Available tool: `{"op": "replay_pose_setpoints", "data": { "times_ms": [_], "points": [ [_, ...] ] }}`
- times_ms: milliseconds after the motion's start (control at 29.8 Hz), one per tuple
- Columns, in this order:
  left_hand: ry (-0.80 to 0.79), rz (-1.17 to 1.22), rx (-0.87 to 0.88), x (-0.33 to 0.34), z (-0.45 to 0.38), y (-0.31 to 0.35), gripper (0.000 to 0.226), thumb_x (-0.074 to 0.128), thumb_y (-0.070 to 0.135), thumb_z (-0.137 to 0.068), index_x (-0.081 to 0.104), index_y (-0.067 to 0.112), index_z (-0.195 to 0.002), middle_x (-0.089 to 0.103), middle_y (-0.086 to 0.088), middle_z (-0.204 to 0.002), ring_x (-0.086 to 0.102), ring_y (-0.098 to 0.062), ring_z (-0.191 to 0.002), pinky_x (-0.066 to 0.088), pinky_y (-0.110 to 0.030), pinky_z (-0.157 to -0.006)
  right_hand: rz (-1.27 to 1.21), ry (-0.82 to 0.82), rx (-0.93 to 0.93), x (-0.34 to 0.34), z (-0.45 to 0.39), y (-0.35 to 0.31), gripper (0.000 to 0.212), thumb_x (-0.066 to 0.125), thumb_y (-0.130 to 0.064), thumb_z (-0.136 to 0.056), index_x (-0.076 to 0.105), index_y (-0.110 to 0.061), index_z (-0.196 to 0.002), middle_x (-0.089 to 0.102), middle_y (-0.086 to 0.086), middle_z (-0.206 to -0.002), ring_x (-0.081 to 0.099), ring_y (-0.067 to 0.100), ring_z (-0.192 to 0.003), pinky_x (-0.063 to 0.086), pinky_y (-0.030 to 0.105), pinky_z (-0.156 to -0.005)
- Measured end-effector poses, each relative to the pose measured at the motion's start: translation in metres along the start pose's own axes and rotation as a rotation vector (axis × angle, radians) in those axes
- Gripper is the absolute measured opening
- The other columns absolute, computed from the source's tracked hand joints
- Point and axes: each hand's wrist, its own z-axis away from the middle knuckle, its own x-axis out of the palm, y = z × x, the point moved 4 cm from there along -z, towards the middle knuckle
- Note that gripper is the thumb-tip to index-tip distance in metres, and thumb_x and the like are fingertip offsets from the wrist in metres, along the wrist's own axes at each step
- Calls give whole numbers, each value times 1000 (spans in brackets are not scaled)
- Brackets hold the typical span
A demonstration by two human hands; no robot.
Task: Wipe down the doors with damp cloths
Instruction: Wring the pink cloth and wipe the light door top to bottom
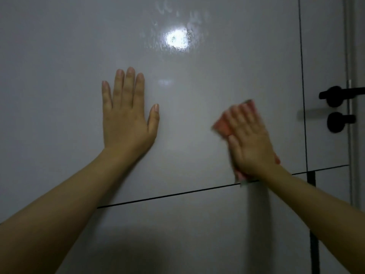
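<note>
A glossy grey door fills the view, crossed by thin dark grooves. My left hand lies flat against it at centre left, fingers straight and pointing up. My right hand, blurred by motion, presses a pink cloth flat against the door at centre right, just above a horizontal groove. The cloth shows past my fingertips and under my palm. Wet streaks glint around a bright light reflection near the top.
A black lever handle and a black lock knob sit at the door's right edge. A vertical groove runs down just left of them. The lower part of the door is in shadow.
</note>
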Motion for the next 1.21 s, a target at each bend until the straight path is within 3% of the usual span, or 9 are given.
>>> {"op": "replay_pose_setpoints", "data": {
  "times_ms": [101,168,269,369,672,739,907,1108,1209],
  "points": [
    [-19,-13,-2,-3,-1,5,70,21,46,-95,14,3,-151,9,-16,-159,2,-29,-147,-4,-48,-118,-66,121,525,-4,-6,22,57,23,-31,-97,13,-11,-150,15,10,-157,5,22,-146,4,43,-119],
    [-20,26,32,-3,0,24,71,23,45,-94,15,3,-151,9,-18,-158,3,-30,-147,-4,-50,-118,-60,152,664,3,4,-2,58,20,-32,-98,10,-10,-150,11,10,-158,3,27,-146,4,46,-119],
    [-23,97,161,4,-1,82,68,25,43,-94,17,6,-151,11,-17,-158,7,-30,-147,-2,-49,-118,-44,22,244,16,36,-49,58,24,-33,-98,11,-13,-150,10,7,-158,5,27,-147,6,46,-118],
    [-52,137,193,19,-8,131,67,18,43,-95,10,9,-152,5,-14,-159,0,-26,-147,-6,-46,-118,-7,-28,-105,15,59,-19,55,27,-34,-98,19,-14,-149,17,6,-156,13,26,-146,10,46,-118],
    [-9,38,211,47,-8,149,70,17,52,-97,13,9,-152,8,-14,-159,1,-28,-147,-4,-51,-118,-111,215,816,-6,73,127,58,19,-31,-97,16,-6,-150,16,11,-157,7,23,-146,7,45,-119],
    [-16,33,213,48,-8,150,71,18,52,-96,12,9,-152,7,-14,-159,1,-29,-147,-3,-52,-118,-106,215,797,0,69,101,58,19,-32,-98,12,-8,-150,11,9,-158,4,23,-146,4,44,-119],
    [-8,-2,215,49,-6,151,73,20,53,-95,14,8,-152,9,-16,-159,2,-31,-147,-1,-53,-117,10,14,112,4,64,78,56,21,-33,-99,10,-14,-151,10,4,-158,6,23,-147,7,46,-118],
    [-32,-28,219,49,-7,151,74,20,54,-95,10,8,-152,6,-15,-159,0,-30,-147,-3,-53,-117,-39,178,727,-7,53,119,57,19,-27,-97,19,-3,-149,18,16,-156,8,30,-145,4,44,-119],
    [-42,-21,217,48,-8,150,75,22,53,-93,11,7,-152,6,-17,-159,0,-32,-146,-5,-54,-117,-22,122,609,5,64,67,58,16,-33,-98,14,-8,-150,13,12,-157,7,28,-146,3,44,-119]
  ]
}}
